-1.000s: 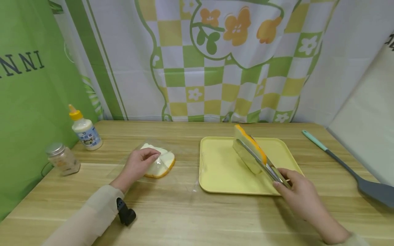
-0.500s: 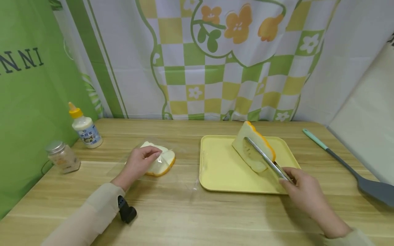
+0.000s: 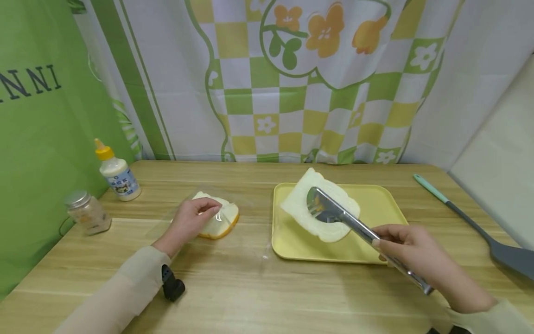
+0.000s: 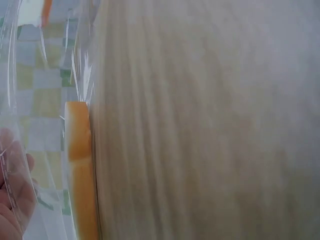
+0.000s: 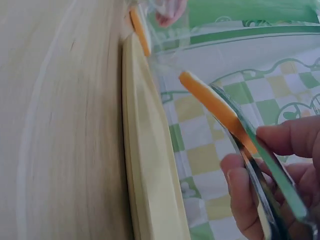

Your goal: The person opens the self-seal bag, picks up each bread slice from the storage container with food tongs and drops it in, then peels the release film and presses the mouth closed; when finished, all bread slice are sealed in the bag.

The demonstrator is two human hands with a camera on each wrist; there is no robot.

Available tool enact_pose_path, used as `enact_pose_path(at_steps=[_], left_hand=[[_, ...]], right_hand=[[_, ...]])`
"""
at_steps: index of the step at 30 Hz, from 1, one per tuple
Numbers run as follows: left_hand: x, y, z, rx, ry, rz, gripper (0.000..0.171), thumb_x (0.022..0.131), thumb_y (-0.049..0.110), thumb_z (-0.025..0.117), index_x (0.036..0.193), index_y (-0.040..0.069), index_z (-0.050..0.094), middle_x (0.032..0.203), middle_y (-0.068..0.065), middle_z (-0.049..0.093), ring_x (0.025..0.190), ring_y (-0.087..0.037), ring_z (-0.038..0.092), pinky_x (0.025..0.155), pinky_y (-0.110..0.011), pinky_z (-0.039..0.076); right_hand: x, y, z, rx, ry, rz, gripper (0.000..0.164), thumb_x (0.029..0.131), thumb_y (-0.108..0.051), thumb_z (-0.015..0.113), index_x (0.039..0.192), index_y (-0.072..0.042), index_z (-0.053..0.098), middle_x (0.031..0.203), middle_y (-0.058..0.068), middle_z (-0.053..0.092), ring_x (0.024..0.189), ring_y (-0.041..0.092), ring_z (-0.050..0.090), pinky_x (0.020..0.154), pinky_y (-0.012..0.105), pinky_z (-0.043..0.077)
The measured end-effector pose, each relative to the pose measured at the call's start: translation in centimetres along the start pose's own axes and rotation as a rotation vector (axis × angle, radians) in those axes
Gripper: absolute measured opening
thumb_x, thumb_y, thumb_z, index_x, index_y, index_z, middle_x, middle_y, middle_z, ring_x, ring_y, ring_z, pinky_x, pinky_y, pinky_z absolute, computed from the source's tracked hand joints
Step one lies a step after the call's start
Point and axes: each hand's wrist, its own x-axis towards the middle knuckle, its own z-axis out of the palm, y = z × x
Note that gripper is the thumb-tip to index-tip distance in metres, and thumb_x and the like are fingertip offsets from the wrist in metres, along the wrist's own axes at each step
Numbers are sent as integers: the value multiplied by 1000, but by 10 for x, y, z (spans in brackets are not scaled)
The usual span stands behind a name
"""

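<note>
My left hand [image 3: 193,222] pinches the top of a clear plastic bag [image 4: 85,75] on the left half of the table. A slice of white bread [image 3: 228,223] with an orange-brown crust lies under that plastic; its crust shows edge-on in the left wrist view. With my right hand [image 3: 410,246] I grip metal tongs [image 3: 359,228], and they clamp another bread slice [image 3: 298,202]. This slice is held tilted above the yellow tray [image 3: 285,248], its white face toward the head camera. In the right wrist view its crust [image 5: 210,104] sits between the tong arms.
A squeeze bottle [image 3: 121,178] with a yellow cap and a glass jar [image 3: 88,213] with a metal lid stand at the left. At the right lies a dark grey spatula [image 3: 471,220] with a mint handle. A patterned curtain [image 3: 267,102] hangs behind the table.
The right hand has turned the tongs, so the held slice has swung from nearly edge-on to showing its white face. That slice sits a little further left. My left hand stays in place.
</note>
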Motion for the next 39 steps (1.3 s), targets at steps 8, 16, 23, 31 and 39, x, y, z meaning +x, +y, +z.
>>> enact_pose_path(at_steps=[8, 16, 23, 31, 39], left_hand=[[0, 2, 2, 27, -29, 86, 10, 87, 5, 63, 92, 0, 70, 95, -14, 69, 94, -31, 64, 83, -44, 50], [0, 2, 3, 47, -40, 93, 12, 87, 5, 62, 94, 0, 70, 98, -14, 69, 95, -31, 63, 83, -45, 50], [-2, 2, 2, 55, -46, 116, 13, 87, 4, 62, 96, 1, 70, 99, -14, 69, 94, -30, 63, 81, -44, 51], [-3, 6, 0, 55, -48, 110, 13, 87, 5, 62, 96, 2, 70, 99, -13, 69, 93, -29, 64, 82, -44, 50], [-4, 6, 2, 50, -64, 107, 13, 88, 6, 62, 96, 2, 70, 99, -13, 69, 93, -29, 63, 81, -43, 51]], right_hand=[[1, -3, 8, 204, -220, -17, 38, 95, -13, 51, 120, 15, 50, 90, 13, 61, 73, 14, 59, 60, 30, 52], [-3, -9, 9, 217, -234, -31, 36, 95, -13, 50, 121, 13, 51, 87, 11, 60, 72, 12, 58, 59, 28, 51], [-5, -10, 17, 257, -289, -37, 35, 95, -13, 51, 117, 14, 52, 77, 4, 59, 65, 11, 54, 56, 28, 49], [-4, -8, 28, 367, -386, -1, 36, 94, -12, 51, 117, 15, 52, 86, 9, 61, 68, 11, 57, 58, 27, 51], [-2, -9, 35, 476, -475, 29, 35, 95, -12, 49, 115, 16, 52, 82, 7, 62, 65, 9, 58, 57, 23, 50]])
